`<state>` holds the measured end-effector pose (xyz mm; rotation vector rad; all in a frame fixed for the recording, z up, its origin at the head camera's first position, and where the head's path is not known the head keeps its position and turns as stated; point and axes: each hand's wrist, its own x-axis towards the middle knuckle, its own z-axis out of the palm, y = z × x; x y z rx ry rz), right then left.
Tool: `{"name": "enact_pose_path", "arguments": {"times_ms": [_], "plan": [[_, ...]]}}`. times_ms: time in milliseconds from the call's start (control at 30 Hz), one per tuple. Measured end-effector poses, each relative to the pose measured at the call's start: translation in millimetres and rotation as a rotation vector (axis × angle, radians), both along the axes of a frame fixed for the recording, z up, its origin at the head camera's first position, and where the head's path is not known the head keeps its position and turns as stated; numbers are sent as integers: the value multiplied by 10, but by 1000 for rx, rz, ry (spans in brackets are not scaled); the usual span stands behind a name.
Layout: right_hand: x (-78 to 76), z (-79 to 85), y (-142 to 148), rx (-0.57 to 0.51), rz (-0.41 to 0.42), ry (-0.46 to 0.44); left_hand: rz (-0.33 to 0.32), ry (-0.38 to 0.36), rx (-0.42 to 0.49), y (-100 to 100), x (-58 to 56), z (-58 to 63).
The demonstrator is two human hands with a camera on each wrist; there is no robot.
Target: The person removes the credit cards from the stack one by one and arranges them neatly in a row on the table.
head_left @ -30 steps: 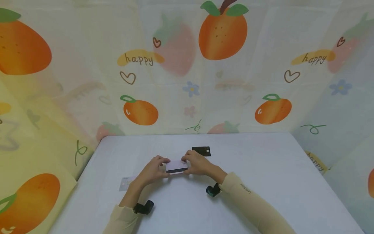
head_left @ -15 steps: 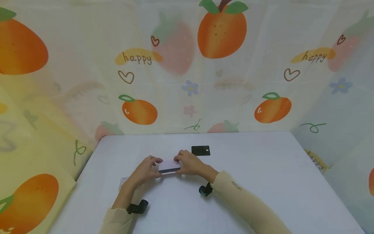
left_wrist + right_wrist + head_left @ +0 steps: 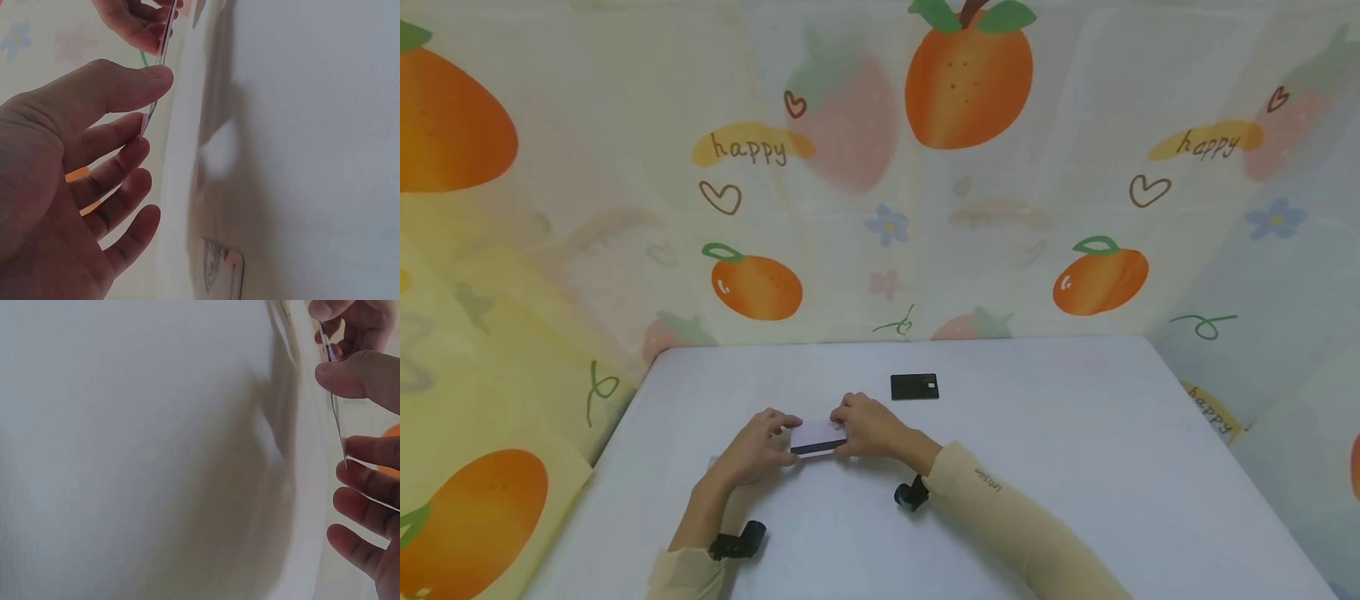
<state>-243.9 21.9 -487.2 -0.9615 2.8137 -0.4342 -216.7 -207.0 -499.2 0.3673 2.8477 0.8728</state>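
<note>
Both hands hold a pale lilac card (image 3: 818,432) with a dark stripe, low over the table. At its left end, the left hand (image 3: 756,443) pinches it between thumb and fingers. Gripping the opposite end is the right hand (image 3: 871,428), its thumb along the near edge. Seen nearly edge-on in the left wrist view, the card (image 3: 161,57) is a thin strip with the left thumb and index finger on either side. The right wrist view also shows the card (image 3: 337,415) edge-on, between the right thumb and fingers.
A black card (image 3: 914,387) with a small light square lies on the table (image 3: 1075,467), beyond the right hand. Another card (image 3: 226,275), with rounded corners, lies near the left hand, mostly hidden by the forearm in the head view. A fruit-print cloth (image 3: 985,192) hangs behind.
Both hands have moved left and slightly nearer the person, carrying the lilac card. The black card is now fully uncovered, while the card at left is mostly hidden behind the left forearm.
</note>
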Motion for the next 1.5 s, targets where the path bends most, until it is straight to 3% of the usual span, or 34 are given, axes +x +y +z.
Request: {"name": "enact_pose_path", "arguments": {"times_ms": [167,367,733,1500], "plan": [[45,-73,-85,21,-7,10,-18,18,-20,-73,49,-19],[82,-95,-211,65,19,41,12,1,-75,-138,104,-45],[163,-143,-359,94,18,2,-1,-10,-108,-269,159,-118],[205,-183,-437,103,37,37,-5,-49,-111,-315,160,-108]]}}
